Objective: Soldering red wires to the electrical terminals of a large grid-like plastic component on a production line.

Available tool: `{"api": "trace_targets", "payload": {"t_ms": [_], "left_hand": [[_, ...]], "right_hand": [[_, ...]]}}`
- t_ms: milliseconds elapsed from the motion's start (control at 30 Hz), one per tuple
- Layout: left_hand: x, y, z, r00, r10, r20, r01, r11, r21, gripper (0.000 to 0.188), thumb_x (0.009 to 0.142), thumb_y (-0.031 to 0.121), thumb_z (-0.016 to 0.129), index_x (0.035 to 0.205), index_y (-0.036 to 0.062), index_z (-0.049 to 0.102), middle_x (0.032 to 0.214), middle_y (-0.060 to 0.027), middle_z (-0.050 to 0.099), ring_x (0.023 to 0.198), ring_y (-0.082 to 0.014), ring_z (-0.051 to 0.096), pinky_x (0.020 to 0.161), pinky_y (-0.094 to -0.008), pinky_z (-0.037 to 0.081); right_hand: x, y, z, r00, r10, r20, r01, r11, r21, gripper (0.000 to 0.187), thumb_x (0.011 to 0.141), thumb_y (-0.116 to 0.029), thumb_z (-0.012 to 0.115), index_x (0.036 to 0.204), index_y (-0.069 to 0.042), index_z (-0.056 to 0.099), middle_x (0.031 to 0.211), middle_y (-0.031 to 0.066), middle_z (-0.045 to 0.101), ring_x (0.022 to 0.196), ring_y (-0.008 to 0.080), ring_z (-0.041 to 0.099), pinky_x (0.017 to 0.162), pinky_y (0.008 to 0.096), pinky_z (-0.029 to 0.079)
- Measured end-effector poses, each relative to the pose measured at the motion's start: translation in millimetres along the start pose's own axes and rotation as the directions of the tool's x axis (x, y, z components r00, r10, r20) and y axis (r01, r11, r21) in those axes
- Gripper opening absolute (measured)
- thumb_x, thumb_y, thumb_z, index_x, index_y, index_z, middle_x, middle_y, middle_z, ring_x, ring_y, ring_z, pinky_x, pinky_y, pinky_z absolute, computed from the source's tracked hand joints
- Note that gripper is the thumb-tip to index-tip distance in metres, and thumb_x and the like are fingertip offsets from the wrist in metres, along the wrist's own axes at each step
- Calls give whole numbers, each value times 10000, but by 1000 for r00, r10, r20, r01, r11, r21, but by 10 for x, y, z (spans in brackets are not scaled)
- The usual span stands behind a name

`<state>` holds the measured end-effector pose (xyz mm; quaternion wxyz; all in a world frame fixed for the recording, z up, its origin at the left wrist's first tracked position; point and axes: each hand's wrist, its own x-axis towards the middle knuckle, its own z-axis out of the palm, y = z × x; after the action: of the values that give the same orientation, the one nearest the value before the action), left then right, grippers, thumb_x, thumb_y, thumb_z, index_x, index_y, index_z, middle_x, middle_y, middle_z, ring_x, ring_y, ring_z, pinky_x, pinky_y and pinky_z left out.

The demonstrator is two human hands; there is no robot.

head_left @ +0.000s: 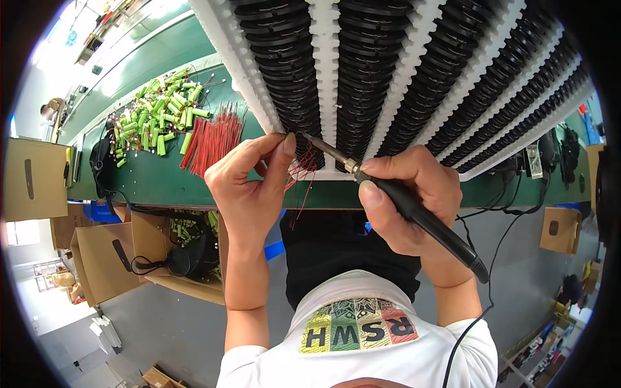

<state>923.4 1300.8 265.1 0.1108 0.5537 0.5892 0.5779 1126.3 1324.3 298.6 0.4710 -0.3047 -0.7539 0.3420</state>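
Observation:
My right hand [417,194] is wrapped around a black-handled soldering iron [449,240], its metal tip slanting up and left. That tip ends just right of my left fingertips, at the near end of the leftmost row of black ring-shaped parts [281,71]. Thumb and forefinger of my left hand [246,174] are pinched together there, seemingly on a thin red wire; the exact contact is too small to see. Thin red wires [301,171] dangle below the fingers. The black parts stand in rows in a white foam tray [328,71].
Left of the tray, a bundle of red wires [217,139] and a pile of green cylindrical cells [158,116] lie on the green bench [145,174]. An open cardboard box [107,258] stands below left. The iron's black cord [490,284] runs down at right.

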Motion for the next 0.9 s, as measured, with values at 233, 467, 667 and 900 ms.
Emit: {"api": "trace_targets", "payload": {"t_ms": [233, 467, 667, 900], "left_hand": [[42, 39, -49, 998, -23, 62, 22, 1000, 7, 73, 796, -6, 776, 857, -29, 742, 672, -24, 667, 520, -89, 443, 491, -214, 359], [70, 53, -85, 994, -25, 104, 22, 999, 24, 82, 801, -22, 767, 877, -41, 742, 679, -33, 671, 545, -89, 481, 514, -205, 383], [70, 94, -115, 985, -65, 159, 56, 997, 57, 96, 841, -50, 748, 934, -73, 739, 727, -53, 699, 631, -82, 575, 591, -174, 449], [66, 90, -105, 986, -73, 149, 66, 996, 52, 87, 847, -48, 745, 930, -74, 737, 726, -53, 698, 630, -81, 576, 591, -170, 449]], "right_hand": [[43, 54, 45, 999, 38, -15, -37, 998, 43, 162, 788, -40, 696, 938, -13, 640, 576, -15, 587, 453, 60, 409, 455, 186, 324], [104, 58, 31, 999, 34, 11, -34, 998, 49, 149, 797, -41, 695, 934, -11, 644, 576, -19, 582, 457, 59, 406, 461, 184, 319], [133, 47, 23, 999, 20, 35, -21, 999, 42, 135, 803, -44, 697, 924, -10, 648, 570, -28, 564, 454, 59, 383, 461, 188, 306], [80, 43, -25, 998, 57, -6, -57, 995, 81, 190, 744, -16, 723, 913, -50, 644, 551, -45, 558, 434, 71, 426, 449, 198, 352]]}}
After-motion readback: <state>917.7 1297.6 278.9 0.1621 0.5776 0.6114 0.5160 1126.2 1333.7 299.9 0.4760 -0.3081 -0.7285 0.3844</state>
